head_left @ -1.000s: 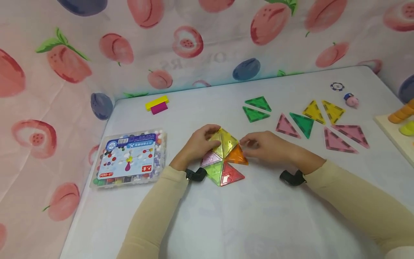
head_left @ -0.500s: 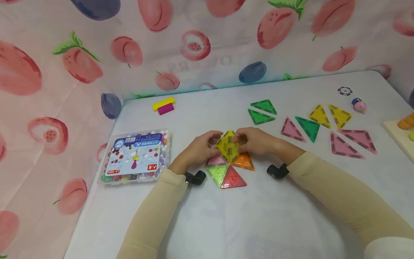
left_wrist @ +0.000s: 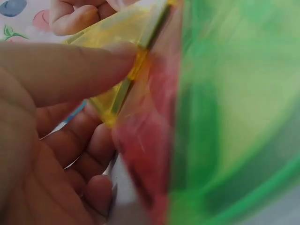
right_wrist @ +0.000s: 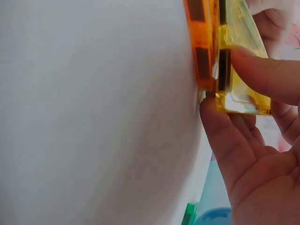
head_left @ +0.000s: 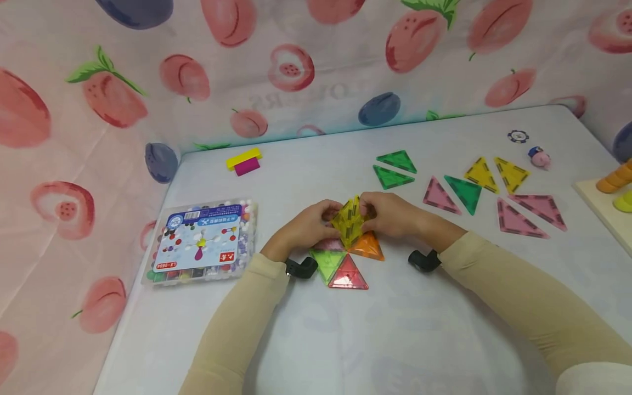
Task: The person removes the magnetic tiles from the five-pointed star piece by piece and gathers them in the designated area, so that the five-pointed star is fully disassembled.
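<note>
Two yellow triangular magnetic tiles (head_left: 351, 224) stand tilted up on the far side of a fan of flat tiles. My left hand (head_left: 307, 225) pinches their left side, its thumb across the yellow face in the left wrist view. Pinching the right side is my right hand (head_left: 392, 214), thumb on the yellow tile (right_wrist: 243, 42) in the right wrist view. Below them, the orange tile (head_left: 367, 247), red tile (head_left: 348, 274), light green tile (head_left: 326, 263) and pink tile (head_left: 331, 244) meet point to point. My left fingers partly cover the pink one.
To the left lies a clear box (head_left: 249, 241) of small coloured parts. Yellow and purple blocks (head_left: 244, 162) are behind it. Loose green tiles (head_left: 395, 169), pink tiles (head_left: 520, 218) and yellow tiles (head_left: 511, 174) spread rightward. A wooden board (head_left: 602, 206) sits at the right edge.
My right hand has moved from beside the orange tile to the yellow tiles and pinches them. The yellow tiles have lifted from lying nearly flat to tilted, folding toward each other.
</note>
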A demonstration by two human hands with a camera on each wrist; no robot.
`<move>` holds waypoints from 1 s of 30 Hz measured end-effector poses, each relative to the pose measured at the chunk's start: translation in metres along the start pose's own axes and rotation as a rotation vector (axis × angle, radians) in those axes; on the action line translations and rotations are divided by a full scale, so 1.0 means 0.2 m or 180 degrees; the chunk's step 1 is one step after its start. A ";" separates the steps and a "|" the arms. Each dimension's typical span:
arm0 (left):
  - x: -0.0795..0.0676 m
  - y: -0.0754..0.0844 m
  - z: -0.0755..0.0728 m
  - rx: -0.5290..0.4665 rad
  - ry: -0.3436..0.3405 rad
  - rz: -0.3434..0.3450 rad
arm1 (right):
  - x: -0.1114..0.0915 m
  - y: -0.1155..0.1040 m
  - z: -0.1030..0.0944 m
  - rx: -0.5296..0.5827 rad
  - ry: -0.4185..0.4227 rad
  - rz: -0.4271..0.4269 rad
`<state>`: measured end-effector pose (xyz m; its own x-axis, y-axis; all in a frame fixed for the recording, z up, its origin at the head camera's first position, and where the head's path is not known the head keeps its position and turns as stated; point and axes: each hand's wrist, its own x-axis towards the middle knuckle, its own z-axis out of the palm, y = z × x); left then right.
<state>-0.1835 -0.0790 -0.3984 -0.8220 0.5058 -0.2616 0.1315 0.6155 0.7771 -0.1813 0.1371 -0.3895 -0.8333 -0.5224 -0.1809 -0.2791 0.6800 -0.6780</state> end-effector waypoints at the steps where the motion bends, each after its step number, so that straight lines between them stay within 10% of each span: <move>1: 0.00 0.00 0.00 -0.0009 -0.0021 -0.0002 | 0.00 0.00 0.00 -0.0001 0.0028 0.0011; 16: 0.01 -0.04 0.00 -0.0092 -0.0087 -0.0069 | -0.20 0.10 -0.24 0.0155 0.0625 0.0121; 30: 0.01 -0.04 0.00 -0.0078 -0.0071 -0.0060 | -0.53 0.30 -0.31 -0.0122 0.0438 0.0741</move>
<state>-0.1858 -0.0822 -0.4045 -0.8117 0.5077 -0.2889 0.1021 0.6102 0.7856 -0.1394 0.2647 -0.3673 -0.9334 -0.2766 -0.2285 -0.0880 0.7940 -0.6015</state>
